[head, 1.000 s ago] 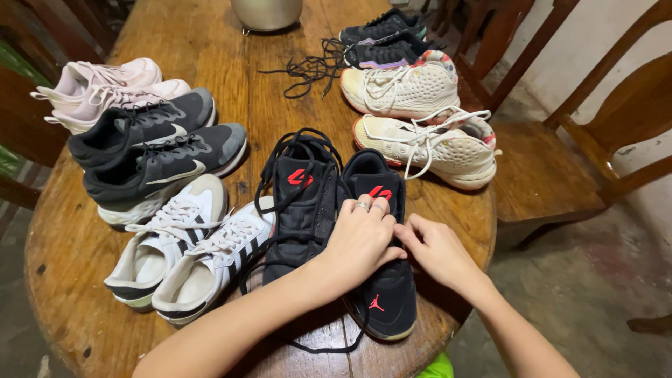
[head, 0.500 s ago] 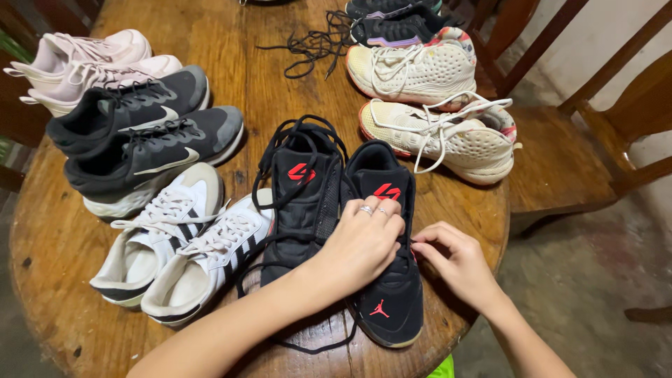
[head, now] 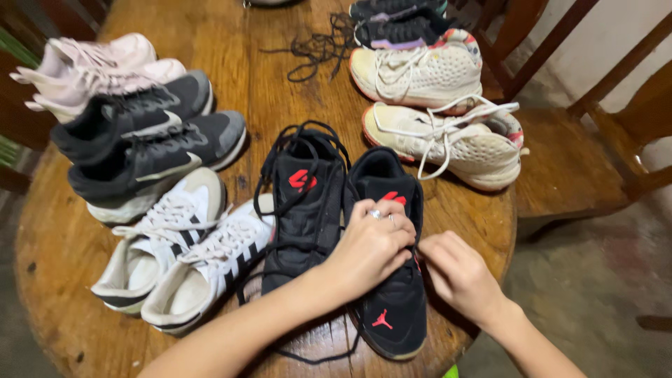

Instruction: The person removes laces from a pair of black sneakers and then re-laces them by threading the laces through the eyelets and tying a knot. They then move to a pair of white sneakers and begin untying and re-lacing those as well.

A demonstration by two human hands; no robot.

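At the near edge of the round wooden surface [head: 63, 252], two bare forearms are seen reaching in from below. The left hand [head: 371, 245] is laid over the middle of a black high-top shoe [head: 392, 280] with red marks, its fingers curled down together onto the lace area, and rings are seen on two of the fingers. The right hand [head: 458, 273] is held just beside that shoe's right flank, the fingers bent together at its edge; whether a lace is pinched in that grip cannot be told. The shoe is placed near the right front rim of the surface, toe pointing toward the viewer. Touching it on the left, its black mate [head: 301, 203] is set with loose black laces looped around its collar. Further left, a pair of white sneakers with black stripes [head: 182, 259] is lined up side by side. Beyond those, a pair of black and grey running shoes [head: 147, 150] is laid, and at the far left a pale pink pair [head: 98, 66] is seen. To the right, past the hands, two cream sneakers [head: 448, 136] with untied white laces are set one behind the other. At the far end, a loose tangle of black laces [head: 318, 49] and a dark pair [head: 399, 24] are found. A wooden chair [head: 574, 161] is stood at the right.
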